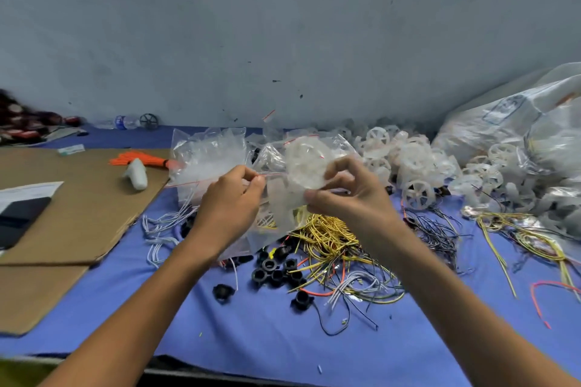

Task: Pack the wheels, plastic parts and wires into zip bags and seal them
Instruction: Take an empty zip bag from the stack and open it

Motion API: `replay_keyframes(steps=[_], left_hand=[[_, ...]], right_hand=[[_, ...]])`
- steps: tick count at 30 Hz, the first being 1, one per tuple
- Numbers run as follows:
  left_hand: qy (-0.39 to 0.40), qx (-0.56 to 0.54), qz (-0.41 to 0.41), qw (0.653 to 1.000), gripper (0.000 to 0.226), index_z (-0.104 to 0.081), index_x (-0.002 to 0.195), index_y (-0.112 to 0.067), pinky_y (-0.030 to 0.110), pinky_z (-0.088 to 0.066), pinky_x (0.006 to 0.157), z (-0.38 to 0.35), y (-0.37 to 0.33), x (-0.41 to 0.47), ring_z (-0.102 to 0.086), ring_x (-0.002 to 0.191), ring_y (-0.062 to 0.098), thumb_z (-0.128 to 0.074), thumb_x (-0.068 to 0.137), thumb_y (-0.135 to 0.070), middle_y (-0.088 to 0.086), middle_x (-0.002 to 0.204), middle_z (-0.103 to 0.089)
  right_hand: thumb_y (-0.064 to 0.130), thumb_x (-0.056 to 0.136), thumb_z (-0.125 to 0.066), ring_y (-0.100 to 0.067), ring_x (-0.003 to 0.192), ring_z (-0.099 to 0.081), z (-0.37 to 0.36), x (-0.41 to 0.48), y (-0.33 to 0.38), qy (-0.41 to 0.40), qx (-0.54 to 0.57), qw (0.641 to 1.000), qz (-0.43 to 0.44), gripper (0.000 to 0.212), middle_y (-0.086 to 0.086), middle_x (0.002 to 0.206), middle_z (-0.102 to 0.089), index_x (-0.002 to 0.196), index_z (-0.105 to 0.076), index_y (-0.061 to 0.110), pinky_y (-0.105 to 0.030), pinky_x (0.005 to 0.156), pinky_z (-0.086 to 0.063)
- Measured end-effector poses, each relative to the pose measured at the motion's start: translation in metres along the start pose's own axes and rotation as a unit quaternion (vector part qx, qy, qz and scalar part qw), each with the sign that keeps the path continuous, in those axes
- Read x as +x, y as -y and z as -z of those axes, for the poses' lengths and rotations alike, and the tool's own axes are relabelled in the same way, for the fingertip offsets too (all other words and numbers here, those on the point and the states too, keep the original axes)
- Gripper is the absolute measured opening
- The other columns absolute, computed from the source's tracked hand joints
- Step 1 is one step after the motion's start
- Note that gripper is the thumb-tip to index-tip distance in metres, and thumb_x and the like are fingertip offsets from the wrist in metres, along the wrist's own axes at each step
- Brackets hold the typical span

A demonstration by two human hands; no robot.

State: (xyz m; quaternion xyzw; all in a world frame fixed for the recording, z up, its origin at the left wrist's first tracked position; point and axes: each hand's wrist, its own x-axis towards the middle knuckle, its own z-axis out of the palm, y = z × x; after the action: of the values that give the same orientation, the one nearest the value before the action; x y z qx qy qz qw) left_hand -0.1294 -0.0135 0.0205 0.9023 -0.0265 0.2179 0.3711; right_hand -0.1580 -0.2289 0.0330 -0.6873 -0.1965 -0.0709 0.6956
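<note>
Two-handed hold on zip bag (284,201) above bench (251,324): pinches red seal strip with left hand (229,198) fingers, clamps right hand (349,195) fingers round white wheels (306,163) inside; hangs over yellow wires (327,229).

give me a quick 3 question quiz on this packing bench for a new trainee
1. True or false: the left hand pinches the clear zip bag.
2. What does the right hand hold? A) a black plastic part B) a white wheel C) a water bottle
3. Fill in: the yellow wires lie on a ___ cloth.

Key: 1 true; 2 B; 3 blue
</note>
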Motion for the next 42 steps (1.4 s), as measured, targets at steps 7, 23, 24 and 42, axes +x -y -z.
replay_keyframes(steps=[7, 23, 24, 42], left_hand=[[-0.006, -0.015, 0.002, 1.0, 0.018, -0.06, 0.092, -0.028, 0.036, -0.051, 0.065, 0.014, 0.0, 0.007, -0.064, 0.071, 0.02, -0.051, 0.098, -0.041, -0.004, 0.072, -0.066], [-0.006, -0.027, 0.012, 1.0, 0.013, -0.06, 0.098, -0.03, 0.03, -0.041, 0.057, 0.02, -0.001, 0.012, -0.063, 0.067, 0.017, -0.049, 0.1, -0.037, -0.005, 0.069, -0.066], [-0.005, -0.025, 0.009, 1.0, 0.012, -0.06, 0.098, -0.031, 0.03, -0.041, 0.056, 0.021, -0.001, 0.011, -0.062, 0.066, 0.018, -0.05, 0.1, -0.036, -0.005, 0.069, -0.066], [0.0, -0.113, 0.001, 0.994, 0.008, -0.06, 0.098, -0.031, 0.018, -0.034, 0.038, 0.032, 0.013, 0.014, -0.043, 0.037, 0.004, -0.052, 0.1, -0.033, -0.005, 0.053, -0.061]], right_hand=[[0.025, 0.085, -0.076, -0.008, 0.082, -0.071, -0.045, 0.015, -0.01, -0.044, -0.175, 0.982, 0.049, 0.028, 0.0, 0.087, -0.072, 0.094, -0.05, 0.025, -0.038, 0.073, -0.06], [0.033, 0.098, -0.056, -0.013, 0.066, -0.07, -0.033, -0.001, -0.01, 0.082, -0.252, 0.964, -0.008, 0.028, 0.005, 0.108, -0.07, 0.121, -0.04, 0.036, -0.037, 0.059, -0.059], [0.03, 0.098, -0.055, -0.014, 0.065, -0.07, -0.034, -0.001, -0.012, 0.093, -0.231, 0.968, -0.008, 0.032, 0.006, 0.114, -0.067, 0.124, -0.039, 0.039, -0.033, 0.052, -0.056], [0.015, 0.1, -0.05, -0.019, 0.094, -0.058, 0.067, 0.115, -0.113, -0.032, -0.183, 0.946, -0.266, 0.027, -0.007, 0.122, -0.06, 0.123, -0.063, 0.018, -0.026, 0.061, -0.048]])
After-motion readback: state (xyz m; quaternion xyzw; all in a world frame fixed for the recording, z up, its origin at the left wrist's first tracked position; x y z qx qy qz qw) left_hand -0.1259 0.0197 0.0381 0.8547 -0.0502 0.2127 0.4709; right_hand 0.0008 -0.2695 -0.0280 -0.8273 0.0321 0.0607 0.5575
